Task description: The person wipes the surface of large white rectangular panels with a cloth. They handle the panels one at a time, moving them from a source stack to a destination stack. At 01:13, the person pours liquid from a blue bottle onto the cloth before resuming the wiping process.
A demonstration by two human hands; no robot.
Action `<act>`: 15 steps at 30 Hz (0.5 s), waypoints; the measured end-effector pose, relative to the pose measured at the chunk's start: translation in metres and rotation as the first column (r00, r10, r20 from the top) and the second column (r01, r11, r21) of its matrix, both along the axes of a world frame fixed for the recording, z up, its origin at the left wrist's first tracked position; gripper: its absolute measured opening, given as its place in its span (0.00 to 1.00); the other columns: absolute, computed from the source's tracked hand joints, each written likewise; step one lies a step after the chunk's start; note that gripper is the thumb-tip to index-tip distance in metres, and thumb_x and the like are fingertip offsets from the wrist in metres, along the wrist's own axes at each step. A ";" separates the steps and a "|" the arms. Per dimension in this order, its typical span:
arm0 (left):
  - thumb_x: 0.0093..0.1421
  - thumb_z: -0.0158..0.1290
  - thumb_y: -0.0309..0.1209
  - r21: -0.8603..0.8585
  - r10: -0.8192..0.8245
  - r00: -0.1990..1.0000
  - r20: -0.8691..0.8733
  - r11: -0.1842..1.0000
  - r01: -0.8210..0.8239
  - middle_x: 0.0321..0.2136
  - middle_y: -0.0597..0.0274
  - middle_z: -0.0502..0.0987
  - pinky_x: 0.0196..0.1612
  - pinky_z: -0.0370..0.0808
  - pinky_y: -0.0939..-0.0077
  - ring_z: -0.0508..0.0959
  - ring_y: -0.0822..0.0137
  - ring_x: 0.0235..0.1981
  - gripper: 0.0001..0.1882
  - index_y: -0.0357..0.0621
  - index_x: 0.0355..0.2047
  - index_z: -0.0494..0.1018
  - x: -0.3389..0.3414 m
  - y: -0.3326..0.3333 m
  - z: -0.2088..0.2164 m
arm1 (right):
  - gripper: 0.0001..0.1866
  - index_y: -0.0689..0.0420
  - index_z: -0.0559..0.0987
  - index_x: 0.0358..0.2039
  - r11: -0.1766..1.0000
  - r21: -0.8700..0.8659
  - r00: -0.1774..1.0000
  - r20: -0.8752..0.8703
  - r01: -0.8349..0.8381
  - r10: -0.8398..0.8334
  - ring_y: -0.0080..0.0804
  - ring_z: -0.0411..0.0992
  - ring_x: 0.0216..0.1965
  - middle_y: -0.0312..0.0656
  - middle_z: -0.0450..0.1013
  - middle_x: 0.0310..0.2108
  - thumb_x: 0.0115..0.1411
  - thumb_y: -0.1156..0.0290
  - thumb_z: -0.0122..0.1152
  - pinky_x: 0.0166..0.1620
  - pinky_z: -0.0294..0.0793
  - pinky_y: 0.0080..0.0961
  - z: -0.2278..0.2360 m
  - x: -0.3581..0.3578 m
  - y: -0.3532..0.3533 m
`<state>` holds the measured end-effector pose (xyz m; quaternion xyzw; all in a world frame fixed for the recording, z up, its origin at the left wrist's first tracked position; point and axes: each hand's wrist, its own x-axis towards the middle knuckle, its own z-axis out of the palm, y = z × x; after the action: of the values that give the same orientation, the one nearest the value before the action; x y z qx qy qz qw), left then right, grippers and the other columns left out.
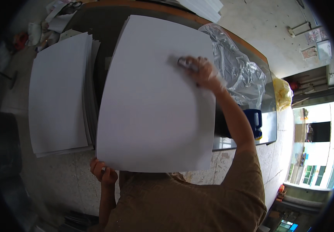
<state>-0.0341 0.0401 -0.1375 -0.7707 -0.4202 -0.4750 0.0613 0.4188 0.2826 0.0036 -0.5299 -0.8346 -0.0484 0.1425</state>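
A large white rectangular paper sheet point(155, 100) lies across a dark glass-topped table point(267, 112), its near edge overhanging toward the person. The left hand point(103, 172) pinches that near left corner from below. The right hand point(198, 69) presses flat near the far right edge; whether it grips anything cannot be told. A stack of white sheets point(58, 96) sits just left, crumpled clear plastic wrap point(236, 73) right, leaving little room.
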 end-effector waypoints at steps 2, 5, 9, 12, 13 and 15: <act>0.71 0.46 0.31 -0.050 0.059 0.998 -0.003 0.997 -0.060 0.49 0.52 0.65 0.52 0.72 0.50 0.67 0.48 0.55 0.10 0.48 0.49 0.60 0.003 -0.009 0.005 | 0.26 0.46 0.74 0.57 0.950 -0.152 0.961 -0.006 0.273 -0.277 0.52 0.76 0.44 0.52 0.77 0.43 0.61 0.52 0.62 0.48 0.74 0.42 -0.003 0.022 0.078; 0.72 0.45 0.30 -0.083 0.134 0.990 -0.050 0.987 -0.138 0.50 0.52 0.65 0.53 0.71 0.50 0.67 0.47 0.56 0.10 0.48 0.50 0.60 0.006 -0.015 0.014 | 0.27 0.45 0.73 0.59 0.974 -0.026 0.972 0.069 0.225 -0.223 0.50 0.76 0.48 0.52 0.77 0.46 0.63 0.47 0.57 0.50 0.74 0.40 0.000 0.049 0.149; 0.72 0.44 0.28 -0.063 0.129 0.989 -0.068 0.989 -0.133 0.51 0.52 0.65 0.55 0.71 0.48 0.68 0.48 0.56 0.10 0.49 0.51 0.60 0.003 -0.013 0.013 | 0.27 0.49 0.73 0.58 0.941 -0.011 0.939 -0.056 0.338 -0.338 0.47 0.76 0.47 0.52 0.79 0.42 0.64 0.46 0.55 0.49 0.75 0.39 -0.021 0.073 0.173; 0.71 0.43 0.25 -0.045 0.126 0.990 -0.068 0.991 -0.130 0.51 0.51 0.66 0.54 0.71 0.48 0.69 0.48 0.55 0.09 0.47 0.50 0.60 0.005 -0.010 0.014 | 0.24 0.48 0.75 0.56 0.993 0.021 0.991 -0.071 0.119 -0.118 0.42 0.76 0.46 0.47 0.77 0.46 0.65 0.50 0.55 0.48 0.75 0.37 -0.035 0.050 0.103; 0.71 0.43 0.26 -0.047 0.137 0.986 -0.090 0.989 -0.141 0.50 0.51 0.66 0.53 0.72 0.48 0.69 0.48 0.54 0.09 0.47 0.50 0.60 0.005 -0.012 0.015 | 0.21 0.45 0.76 0.56 0.991 0.115 0.997 -0.015 -0.067 0.069 0.38 0.76 0.48 0.43 0.74 0.52 0.66 0.53 0.55 0.48 0.75 0.35 -0.045 0.041 0.061; 0.71 0.42 0.27 -0.031 0.154 0.981 -0.116 0.987 -0.158 0.49 0.49 0.65 0.51 0.72 0.49 0.69 0.47 0.52 0.09 0.47 0.50 0.59 0.002 -0.011 0.014 | 0.22 0.41 0.73 0.60 0.950 0.051 0.934 0.202 -0.309 0.294 0.35 0.70 0.59 0.38 0.69 0.62 0.67 0.56 0.55 0.60 0.68 0.39 -0.044 0.013 -0.047</act>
<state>-0.0322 0.0291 -0.1239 -0.7622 -0.4845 -0.4159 0.1065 0.4314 0.2358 -0.0400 -0.3821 -0.9131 -0.1109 0.0889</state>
